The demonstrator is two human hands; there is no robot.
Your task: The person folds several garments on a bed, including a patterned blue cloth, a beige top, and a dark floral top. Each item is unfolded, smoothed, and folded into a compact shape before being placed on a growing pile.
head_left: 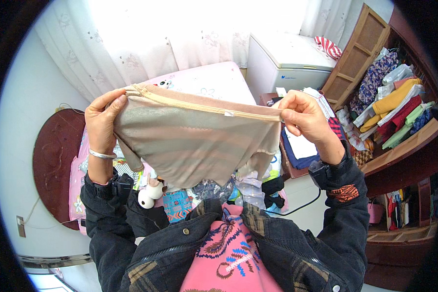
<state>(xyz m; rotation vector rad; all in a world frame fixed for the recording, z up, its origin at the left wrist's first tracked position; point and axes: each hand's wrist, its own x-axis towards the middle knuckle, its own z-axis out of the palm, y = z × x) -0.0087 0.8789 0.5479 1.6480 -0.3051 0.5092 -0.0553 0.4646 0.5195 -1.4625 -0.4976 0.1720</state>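
A thin, taupe garment (194, 141) with a pale beige band and a small white tag along its upper edge is stretched out in front of me. My left hand (102, 117) pinches one end of the band between thumb and fingers. At the other end, the thumb and fingertips of my right hand (304, 117) grip the band. The cloth hangs down between both hands, and a narrow cuffed part droops below the left one. Whether it is a top or a bottom, I cannot tell. Behind it, the garment hides much of the bed.
A pink bed (219, 78) holds piled clothes (250, 190) and a white plush toy (151, 194). To the right, folded clothes (299, 146) lie beside an open wardrobe (399, 141) full of garments. A white chest freezer (292, 58) stands by the curtains (180, 44).
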